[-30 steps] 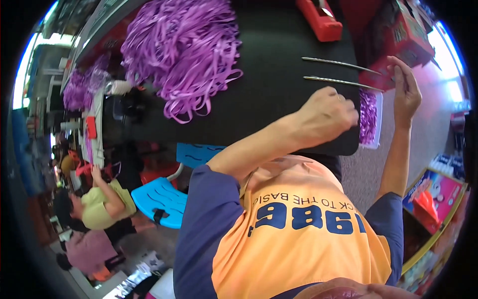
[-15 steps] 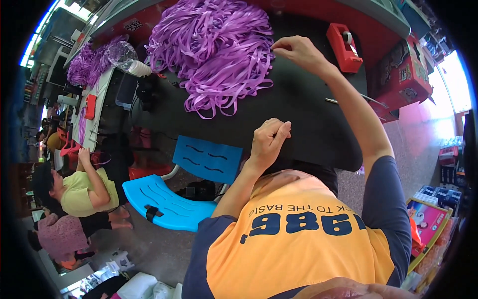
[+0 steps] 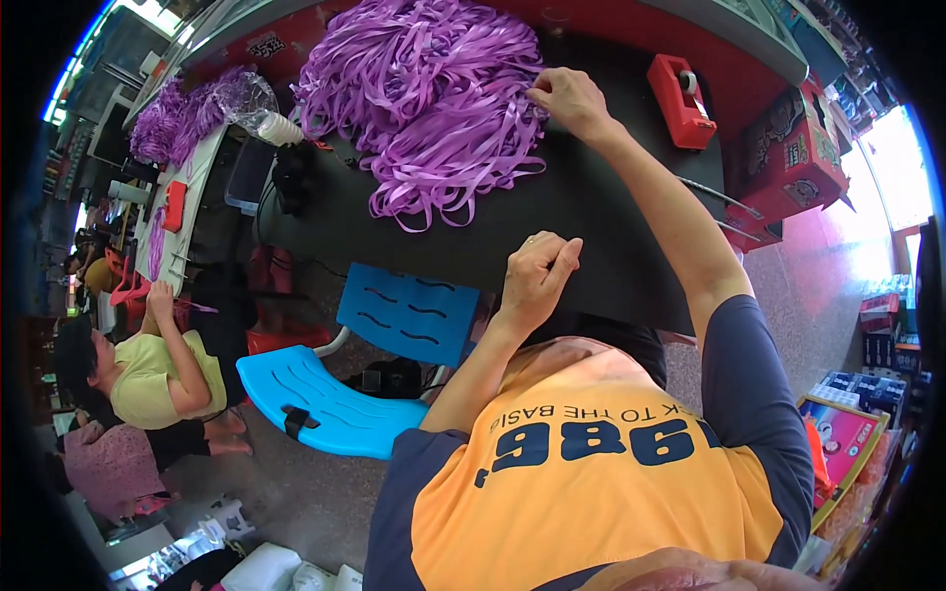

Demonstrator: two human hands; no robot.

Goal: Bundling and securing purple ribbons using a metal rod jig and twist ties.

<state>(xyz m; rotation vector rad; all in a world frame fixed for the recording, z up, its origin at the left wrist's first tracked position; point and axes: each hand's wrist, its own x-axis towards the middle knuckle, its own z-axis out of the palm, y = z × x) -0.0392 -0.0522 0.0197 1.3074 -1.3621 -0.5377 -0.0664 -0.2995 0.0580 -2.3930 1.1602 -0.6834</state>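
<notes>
Black tabletop point(image 3: 589, 192) — ribbons point(image 3: 424, 108) (purple heap)

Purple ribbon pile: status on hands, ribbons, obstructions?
Right hand at right edge of purple ribbon pile, hold unclear. Left hand loosely closed, nothing visible in it. Pile heaped on black table. Red tape dispenser off right, not blocking.

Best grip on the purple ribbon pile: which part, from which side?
I'd pinch a loose strand at the right edge of the purple ribbon pile, coming from the right. Strands there fan out over the black tabletop, and the right hand is at that edge. The middle looks densely tangled, so gripping there would likely drag several.
</notes>
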